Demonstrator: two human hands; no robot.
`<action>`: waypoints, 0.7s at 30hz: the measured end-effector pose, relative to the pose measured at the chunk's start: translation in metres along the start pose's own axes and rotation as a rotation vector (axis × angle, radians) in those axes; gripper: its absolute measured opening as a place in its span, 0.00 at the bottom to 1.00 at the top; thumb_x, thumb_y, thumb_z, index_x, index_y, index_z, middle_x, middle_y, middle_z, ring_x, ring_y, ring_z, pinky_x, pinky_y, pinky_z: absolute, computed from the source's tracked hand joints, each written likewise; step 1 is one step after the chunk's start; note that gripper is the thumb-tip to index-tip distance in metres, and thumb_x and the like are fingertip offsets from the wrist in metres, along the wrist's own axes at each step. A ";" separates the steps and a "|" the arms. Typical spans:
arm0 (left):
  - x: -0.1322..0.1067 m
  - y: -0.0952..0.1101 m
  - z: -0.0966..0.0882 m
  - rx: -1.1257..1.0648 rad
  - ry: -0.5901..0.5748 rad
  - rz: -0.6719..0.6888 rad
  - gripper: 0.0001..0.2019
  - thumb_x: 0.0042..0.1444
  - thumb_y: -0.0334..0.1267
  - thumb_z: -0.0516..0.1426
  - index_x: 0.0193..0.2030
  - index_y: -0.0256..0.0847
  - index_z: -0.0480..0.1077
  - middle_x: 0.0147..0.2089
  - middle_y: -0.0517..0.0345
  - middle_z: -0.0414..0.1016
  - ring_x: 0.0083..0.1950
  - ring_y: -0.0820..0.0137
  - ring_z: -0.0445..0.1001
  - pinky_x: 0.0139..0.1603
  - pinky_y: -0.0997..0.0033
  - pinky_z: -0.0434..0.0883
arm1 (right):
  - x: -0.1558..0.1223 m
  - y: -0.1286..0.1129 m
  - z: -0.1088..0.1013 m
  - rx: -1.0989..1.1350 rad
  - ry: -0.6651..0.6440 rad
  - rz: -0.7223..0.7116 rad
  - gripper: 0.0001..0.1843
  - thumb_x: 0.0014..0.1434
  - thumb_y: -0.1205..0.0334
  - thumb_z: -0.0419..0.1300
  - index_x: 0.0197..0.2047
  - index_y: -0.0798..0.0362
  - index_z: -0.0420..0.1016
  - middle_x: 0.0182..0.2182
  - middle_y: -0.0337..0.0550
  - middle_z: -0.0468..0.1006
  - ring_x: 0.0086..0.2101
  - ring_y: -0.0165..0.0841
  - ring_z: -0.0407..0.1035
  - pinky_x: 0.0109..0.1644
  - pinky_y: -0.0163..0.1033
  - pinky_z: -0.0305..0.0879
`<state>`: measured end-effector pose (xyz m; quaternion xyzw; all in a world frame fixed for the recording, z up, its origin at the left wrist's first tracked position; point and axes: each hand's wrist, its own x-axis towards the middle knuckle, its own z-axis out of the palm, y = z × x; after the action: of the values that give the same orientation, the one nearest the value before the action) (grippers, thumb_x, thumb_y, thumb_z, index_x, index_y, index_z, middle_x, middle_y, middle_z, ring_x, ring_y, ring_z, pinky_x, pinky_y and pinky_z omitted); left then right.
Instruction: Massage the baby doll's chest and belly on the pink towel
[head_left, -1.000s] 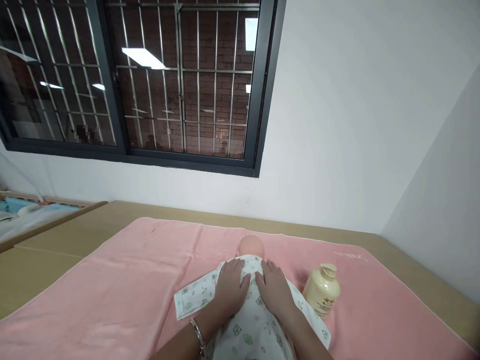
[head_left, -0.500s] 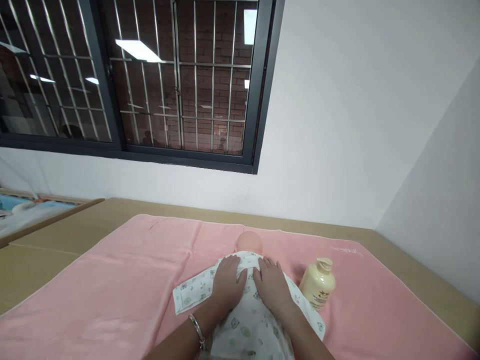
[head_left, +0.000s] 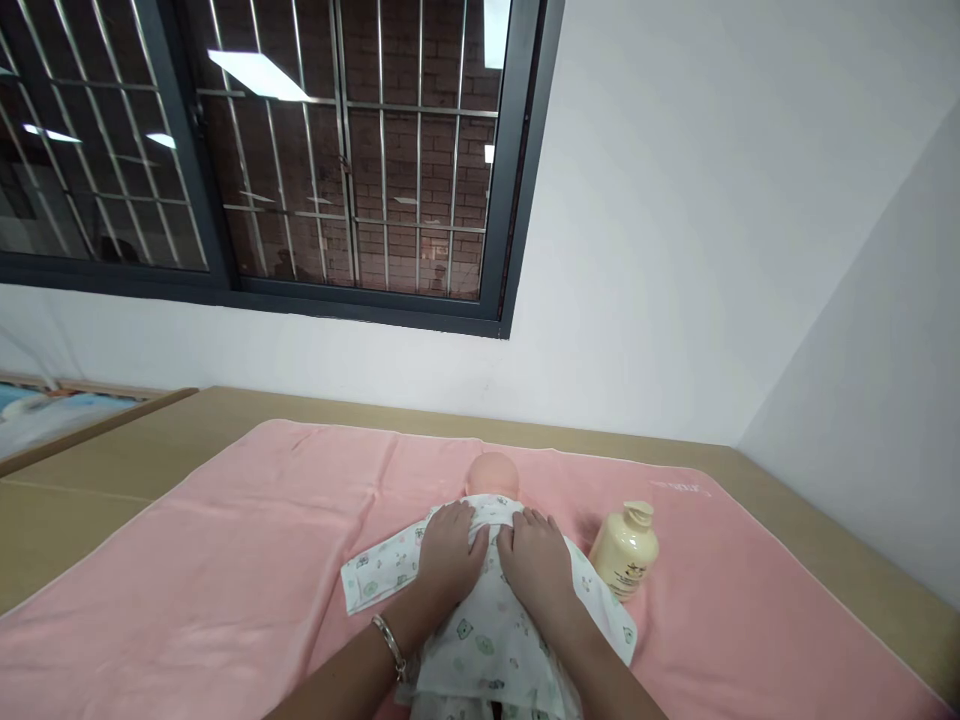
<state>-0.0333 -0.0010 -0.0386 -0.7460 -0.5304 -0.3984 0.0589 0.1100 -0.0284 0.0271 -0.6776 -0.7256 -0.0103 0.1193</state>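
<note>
A baby doll lies with its bald head [head_left: 493,475] pointing away from me. Over its body is a white baby shirt [head_left: 484,630] printed with small green and grey figures, one sleeve spread out to the left. My left hand [head_left: 450,545], with a silver bangle on its wrist, is on the shirt's upper left part, its fingers bent into the cloth. Opposite it, my right hand [head_left: 536,560] grips the upper right part in the same way. Between my thumbs the cloth is creased. The doll's arms are hidden.
A cream pump bottle [head_left: 626,550] stands close to the right sleeve. Beneath everything lies a pink blanket [head_left: 225,560] on a tan padded surface [head_left: 97,510]. Behind are a white wall [head_left: 637,250] and a barred window [head_left: 360,160].
The fingers of both hands have curled more into the shirt near the doll's neck, and the cloth between them has creased. The view has shifted slightly.
</note>
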 end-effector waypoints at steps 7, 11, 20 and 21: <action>0.000 -0.004 0.006 -0.009 -0.034 0.015 0.18 0.63 0.43 0.48 0.54 0.37 0.68 0.54 0.45 0.75 0.57 0.57 0.71 0.59 0.51 0.66 | 0.007 0.006 0.010 0.053 -0.006 -0.019 0.26 0.65 0.62 0.43 0.60 0.63 0.67 0.60 0.58 0.68 0.61 0.43 0.58 0.64 0.48 0.44; 0.004 -0.007 0.003 -0.059 -0.101 0.050 0.20 0.65 0.45 0.47 0.57 0.38 0.66 0.58 0.47 0.73 0.60 0.58 0.69 0.60 0.52 0.65 | 0.014 0.013 0.011 0.113 -0.066 -0.045 0.28 0.65 0.60 0.43 0.64 0.62 0.61 0.64 0.56 0.62 0.64 0.41 0.52 0.66 0.47 0.41; 0.004 -0.001 -0.007 0.065 -0.051 0.022 0.14 0.62 0.45 0.49 0.33 0.40 0.70 0.32 0.50 0.75 0.38 0.60 0.74 0.43 0.59 0.69 | -0.009 -0.010 -0.006 0.000 -0.032 0.033 0.23 0.66 0.61 0.43 0.51 0.63 0.75 0.52 0.63 0.74 0.55 0.46 0.65 0.60 0.46 0.54; 0.004 -0.001 -0.007 0.060 -0.070 0.021 0.15 0.62 0.45 0.48 0.35 0.40 0.71 0.34 0.49 0.75 0.40 0.59 0.74 0.44 0.58 0.69 | -0.009 -0.010 -0.004 0.007 -0.029 0.028 0.24 0.66 0.61 0.43 0.52 0.63 0.74 0.54 0.63 0.73 0.56 0.46 0.64 0.61 0.46 0.53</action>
<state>-0.0375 -0.0013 -0.0316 -0.7629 -0.5361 -0.3551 0.0669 0.1017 -0.0383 0.0308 -0.6872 -0.7179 0.0040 0.1114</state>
